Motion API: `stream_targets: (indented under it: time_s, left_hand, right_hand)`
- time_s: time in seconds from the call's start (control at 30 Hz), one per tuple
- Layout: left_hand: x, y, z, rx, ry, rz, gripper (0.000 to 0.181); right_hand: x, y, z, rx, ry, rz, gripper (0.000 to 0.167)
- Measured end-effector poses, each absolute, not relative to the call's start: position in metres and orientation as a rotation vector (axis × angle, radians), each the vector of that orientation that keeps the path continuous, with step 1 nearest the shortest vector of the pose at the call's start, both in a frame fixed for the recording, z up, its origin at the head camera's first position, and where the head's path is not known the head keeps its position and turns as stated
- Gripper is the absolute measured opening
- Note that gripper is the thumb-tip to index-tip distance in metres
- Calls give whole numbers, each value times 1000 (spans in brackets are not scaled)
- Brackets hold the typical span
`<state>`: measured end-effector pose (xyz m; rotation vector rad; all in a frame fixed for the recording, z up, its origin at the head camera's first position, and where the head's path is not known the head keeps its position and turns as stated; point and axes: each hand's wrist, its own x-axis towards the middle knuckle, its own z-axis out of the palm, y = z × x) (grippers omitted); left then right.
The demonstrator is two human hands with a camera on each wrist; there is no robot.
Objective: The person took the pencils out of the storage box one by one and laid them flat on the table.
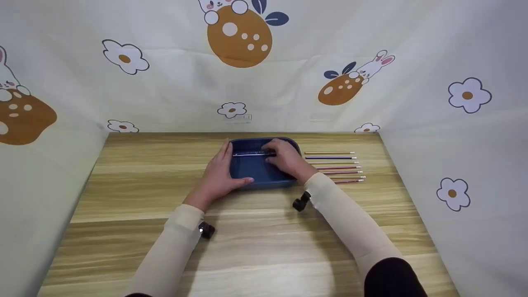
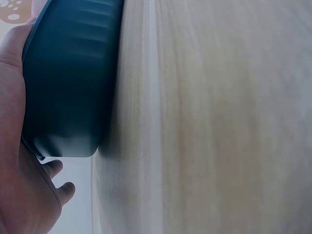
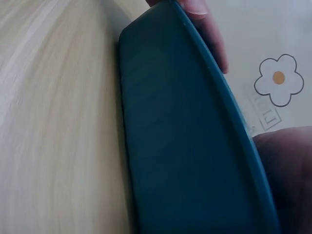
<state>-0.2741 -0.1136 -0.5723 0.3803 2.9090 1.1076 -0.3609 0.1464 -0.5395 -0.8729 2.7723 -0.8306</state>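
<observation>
A dark blue plastic bin stands on the table near the back. My left hand rests against its left side, fingers straight along the wall and thumb laid over the front rim. Inside the bin a thin, dark, glossy stick lies crosswise; its exact kind is unclear. My right hand reaches over the right side into the bin, curled fingers pinching the stick's right end, which they hide. In the left wrist view the bin's outer wall shows beside the palm.
Right of the bin lies a row of several pencils in gold, red and dark blue, white erasers pointing right. My right forearm passes over the front ones' left ends. Patterned cloth walls enclose the wooden table at the back and sides.
</observation>
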Motion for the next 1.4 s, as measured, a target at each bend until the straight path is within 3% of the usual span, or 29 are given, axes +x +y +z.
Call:
stream_targets:
  time_s: [1.4]
  left_hand:
    - [-272,-112,-569,387,2929,1107,138]
  right_hand:
    - [-361,140,-553,-847,2956,-616,24]
